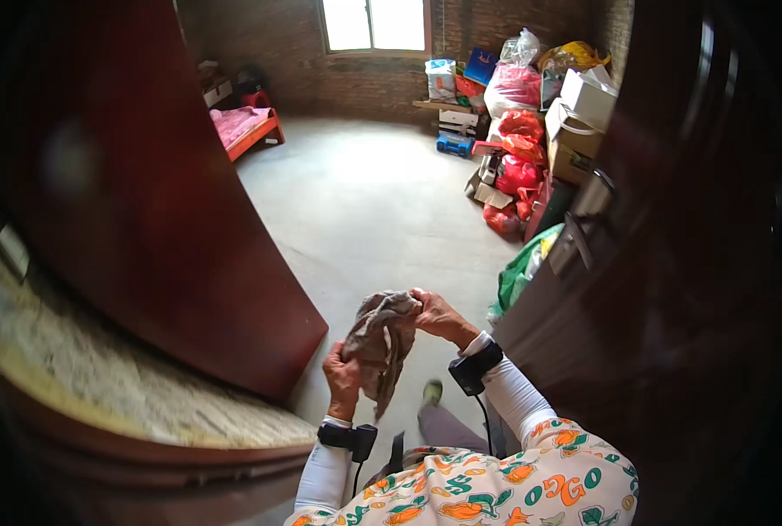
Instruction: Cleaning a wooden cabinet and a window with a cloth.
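A crumpled grey-brown cloth [382,337] hangs between my two hands in front of my body. My left hand [343,380] grips its lower left edge, fingers closed on the fabric. At the cloth's upper right corner, my right hand [441,316] pinches it between thumb and fingers. The cloth's lower end dangles in a point, touching nothing else that I can see. Both wrists carry a black strapped device over white sleeves.
Dark red door leaves stand open at left [172,219] and right [663,289], the right one with a metal handle [578,241]. Beyond lies a pale floor [347,193]. Red bags [521,174], boxes [571,145] and a green bag [520,279] line the right; a low bed [249,131] stands far left.
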`<control>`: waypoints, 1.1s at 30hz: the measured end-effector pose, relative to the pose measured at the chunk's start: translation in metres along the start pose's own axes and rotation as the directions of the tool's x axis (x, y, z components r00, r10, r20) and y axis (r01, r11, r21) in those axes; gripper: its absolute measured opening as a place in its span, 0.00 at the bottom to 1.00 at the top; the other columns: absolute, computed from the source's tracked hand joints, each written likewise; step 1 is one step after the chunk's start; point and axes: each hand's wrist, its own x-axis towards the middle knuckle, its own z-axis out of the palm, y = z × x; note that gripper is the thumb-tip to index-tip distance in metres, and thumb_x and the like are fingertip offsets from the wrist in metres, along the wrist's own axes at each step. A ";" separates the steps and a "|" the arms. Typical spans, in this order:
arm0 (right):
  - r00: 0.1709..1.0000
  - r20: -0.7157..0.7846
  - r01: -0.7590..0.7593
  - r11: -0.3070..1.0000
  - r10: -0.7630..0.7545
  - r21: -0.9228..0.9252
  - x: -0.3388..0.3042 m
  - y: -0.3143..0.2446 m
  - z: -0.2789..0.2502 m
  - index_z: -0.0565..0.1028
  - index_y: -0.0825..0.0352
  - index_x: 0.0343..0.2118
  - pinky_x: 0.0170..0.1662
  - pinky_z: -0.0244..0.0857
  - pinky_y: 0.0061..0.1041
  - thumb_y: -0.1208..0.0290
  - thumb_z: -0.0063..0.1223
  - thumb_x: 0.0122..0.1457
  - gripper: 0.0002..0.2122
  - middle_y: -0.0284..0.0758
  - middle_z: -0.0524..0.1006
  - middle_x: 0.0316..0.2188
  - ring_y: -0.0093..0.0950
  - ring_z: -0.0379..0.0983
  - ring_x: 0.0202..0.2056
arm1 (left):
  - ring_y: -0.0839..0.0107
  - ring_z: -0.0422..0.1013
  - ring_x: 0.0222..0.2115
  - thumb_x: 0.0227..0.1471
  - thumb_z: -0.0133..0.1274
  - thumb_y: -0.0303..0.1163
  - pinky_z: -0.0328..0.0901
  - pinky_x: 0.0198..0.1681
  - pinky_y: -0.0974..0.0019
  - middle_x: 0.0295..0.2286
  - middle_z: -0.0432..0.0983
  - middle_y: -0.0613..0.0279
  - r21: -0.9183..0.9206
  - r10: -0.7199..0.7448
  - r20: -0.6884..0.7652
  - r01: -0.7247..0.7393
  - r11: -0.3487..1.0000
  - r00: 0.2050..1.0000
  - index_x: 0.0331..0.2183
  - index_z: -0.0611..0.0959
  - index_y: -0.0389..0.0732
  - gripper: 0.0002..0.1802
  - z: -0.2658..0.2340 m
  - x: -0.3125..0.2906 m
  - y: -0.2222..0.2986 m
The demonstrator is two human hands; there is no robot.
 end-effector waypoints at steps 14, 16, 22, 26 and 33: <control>0.939 0.243 -0.154 0.928 0.244 -0.339 0.323 0.155 -0.114 0.72 0.65 0.41 0.28 0.68 0.24 0.67 0.50 0.55 0.12 0.30 0.75 0.25 0.22 0.72 0.24 | 0.84 0.68 0.28 0.54 0.56 0.28 0.65 0.32 0.76 0.28 0.77 0.70 -0.288 0.125 -0.147 -0.164 0.943 0.981 0.32 0.81 0.34 0.06 0.088 0.374 0.057; 0.808 0.505 -0.320 0.946 0.303 -0.056 0.375 0.119 -0.114 0.72 0.64 0.44 0.32 0.70 0.28 0.65 0.52 0.55 0.15 0.30 0.77 0.31 0.25 0.74 0.27 | 0.85 0.67 0.27 0.54 0.56 0.27 0.64 0.31 0.77 0.26 0.76 0.72 -0.182 0.081 -0.055 -0.090 0.979 0.995 0.31 0.80 0.34 0.06 0.103 0.429 0.031; 0.849 0.514 -0.366 0.835 0.121 0.410 0.570 0.196 -0.151 0.68 0.66 0.54 0.47 0.67 0.24 0.61 0.52 0.61 0.21 0.31 0.75 0.43 0.20 0.71 0.43 | 0.85 0.58 0.19 0.47 0.59 0.30 0.56 0.19 0.72 0.13 0.66 0.69 0.388 0.151 0.122 -0.187 0.902 0.981 0.21 0.77 0.35 0.10 0.123 0.603 -0.034; 0.983 0.125 -0.175 0.873 0.132 0.456 0.668 0.190 -0.238 0.62 0.64 0.59 0.57 0.60 0.27 0.62 0.56 0.59 0.27 0.32 0.70 0.52 0.23 0.66 0.53 | 0.77 0.60 0.15 0.44 0.63 0.35 0.60 0.20 0.68 0.12 0.67 0.60 0.514 -0.051 0.330 -0.134 0.847 0.942 0.20 0.76 0.36 0.15 0.121 0.719 -0.064; 0.911 -0.413 0.256 0.809 -0.019 0.529 0.804 0.194 -0.359 0.52 0.62 0.64 0.63 0.53 0.32 0.65 0.58 0.58 0.34 0.34 0.63 0.59 0.28 0.60 0.59 | 0.57 0.74 0.24 0.37 0.67 0.33 0.68 0.26 0.63 0.22 0.75 0.55 0.418 -0.053 0.598 -0.255 0.872 0.800 0.30 0.76 0.41 0.18 0.175 0.903 -0.082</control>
